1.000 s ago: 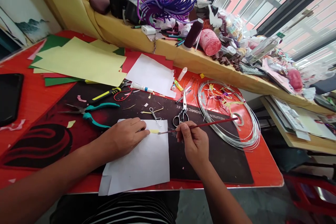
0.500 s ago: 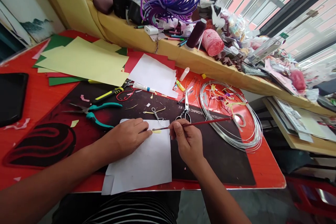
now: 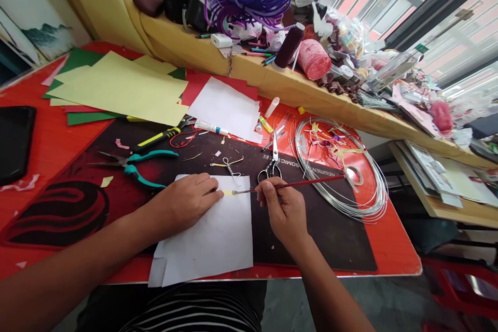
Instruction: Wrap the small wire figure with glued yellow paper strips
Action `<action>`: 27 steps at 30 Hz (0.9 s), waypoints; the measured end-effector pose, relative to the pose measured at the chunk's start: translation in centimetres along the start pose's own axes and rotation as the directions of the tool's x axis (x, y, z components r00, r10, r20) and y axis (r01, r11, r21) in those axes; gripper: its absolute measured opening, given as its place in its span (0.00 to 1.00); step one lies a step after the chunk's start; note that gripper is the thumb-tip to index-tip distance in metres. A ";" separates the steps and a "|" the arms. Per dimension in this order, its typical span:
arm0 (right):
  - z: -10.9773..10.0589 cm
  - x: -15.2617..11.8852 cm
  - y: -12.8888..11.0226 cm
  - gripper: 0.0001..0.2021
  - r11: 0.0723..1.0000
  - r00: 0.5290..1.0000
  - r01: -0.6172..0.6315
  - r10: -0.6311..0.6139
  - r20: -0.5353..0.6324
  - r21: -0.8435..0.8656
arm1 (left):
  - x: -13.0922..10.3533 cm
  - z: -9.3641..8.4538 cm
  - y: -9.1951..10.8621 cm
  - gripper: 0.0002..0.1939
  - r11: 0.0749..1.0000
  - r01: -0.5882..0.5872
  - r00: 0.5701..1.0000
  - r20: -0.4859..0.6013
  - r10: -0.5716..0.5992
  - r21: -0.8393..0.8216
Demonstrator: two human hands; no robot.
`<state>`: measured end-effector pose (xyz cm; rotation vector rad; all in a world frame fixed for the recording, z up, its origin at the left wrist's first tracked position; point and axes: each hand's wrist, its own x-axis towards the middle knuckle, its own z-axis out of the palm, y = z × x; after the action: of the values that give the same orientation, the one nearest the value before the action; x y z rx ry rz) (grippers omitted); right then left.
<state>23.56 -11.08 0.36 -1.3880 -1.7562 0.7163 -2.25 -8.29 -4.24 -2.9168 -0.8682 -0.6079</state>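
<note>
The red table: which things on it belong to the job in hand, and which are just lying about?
Apparently in use:
Brush, held in the right hand
Yellow strip, at the brush tip, beside the left hand
White sheet beneath the strip

Apparently lying about:
Teal-handled pliers
Scissors
Wire coil
Large yellow paper

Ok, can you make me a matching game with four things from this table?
Things:
1. brush
2. pliers
3. wire coil
4. yellow strip

Clues:
A. silvery, in big loops
B. at the brush's tip, on the white paper
C. held in the right hand
D. has teal handles

Right pairs: 1-C, 2-D, 3-A, 4-B
</note>
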 end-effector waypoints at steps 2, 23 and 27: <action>-0.4 -0.2 0.1 0.18 1.000 1.000 -0.008 0.008 -0.017 -0.006 | 0.0 0.0 0.0 0.16 1.000 0.005 1.000 0.012 -0.005 0.000; 1.2 0.1 -0.8 0.19 0.996 1.000 -0.023 0.023 -0.005 0.085 | -0.1 -0.1 -0.2 0.15 1.000 0.007 1.000 0.002 -0.007 -0.019; 1.3 0.1 -0.6 0.19 0.999 1.000 0.009 -0.009 0.004 0.050 | -0.1 0.1 -0.2 0.16 0.999 0.011 1.000 -0.011 -0.011 -0.040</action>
<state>22.17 -11.05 0.19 -1.3452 -1.7350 0.7544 -2.46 -8.14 -4.38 -2.9430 -0.8813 -0.6497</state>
